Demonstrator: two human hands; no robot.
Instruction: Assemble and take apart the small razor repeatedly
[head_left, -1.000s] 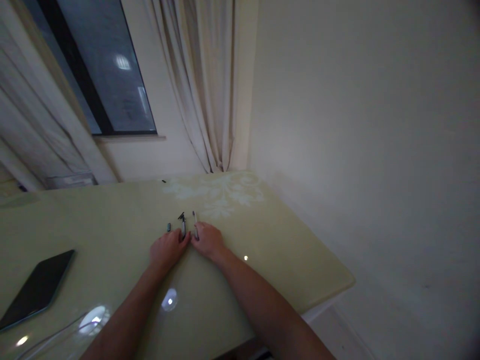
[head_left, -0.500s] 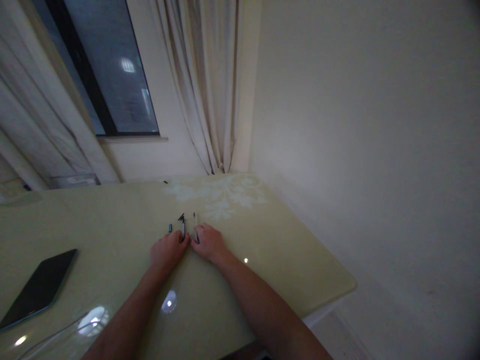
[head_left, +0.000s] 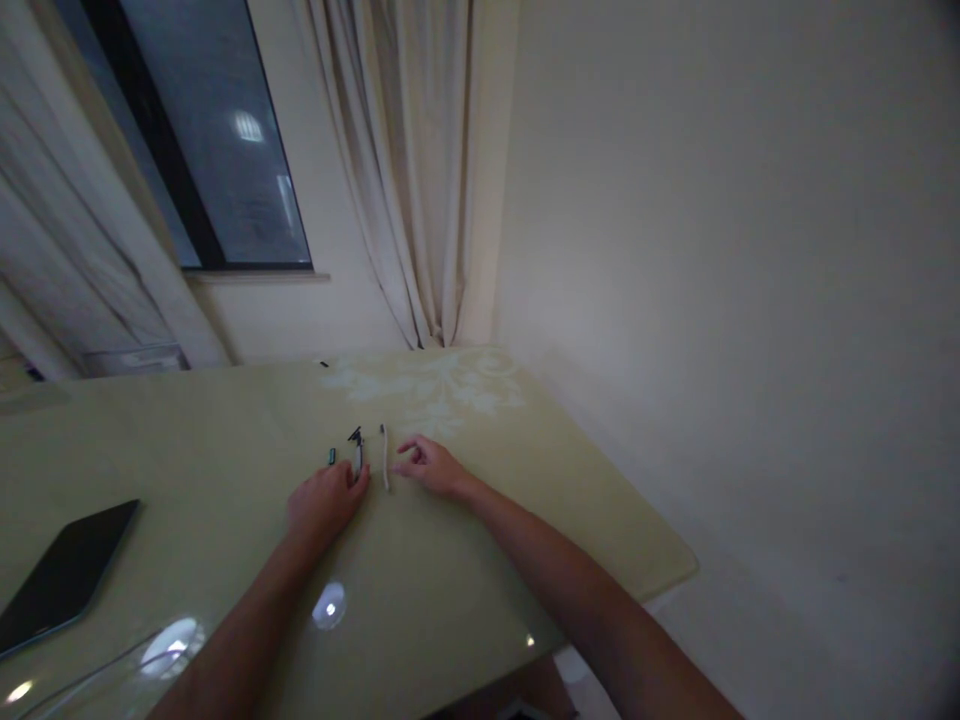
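My left hand [head_left: 327, 497] rests on the table, closed, with thumb and fingertips at the lower end of a slim grey piece [head_left: 359, 457]. Small black parts [head_left: 355, 435] show at the far end of that piece; their kind is too small to tell. Just left of it is a short dark green-blue piece [head_left: 332, 456]. A thin whitish stick-like thing [head_left: 385, 460] with a dark tip lies between my hands. To its right is my right hand [head_left: 430, 466], thumb and index finger apart, holding nothing and not gripping the stick.
The glossy yellow-green table [head_left: 420, 590] meets the wall at the right. A dark flat tablet-like device [head_left: 67, 570] lies at the left, with a thin cable [head_left: 97, 668] near the front. A tiny black piece [head_left: 324, 364] sits at the back edge, before the curtain [head_left: 424, 180].
My right hand has let go of the whitish stick and moved off to the right, its fingers opening. The stick stays on the table. My left hand keeps its hold on the grey piece.
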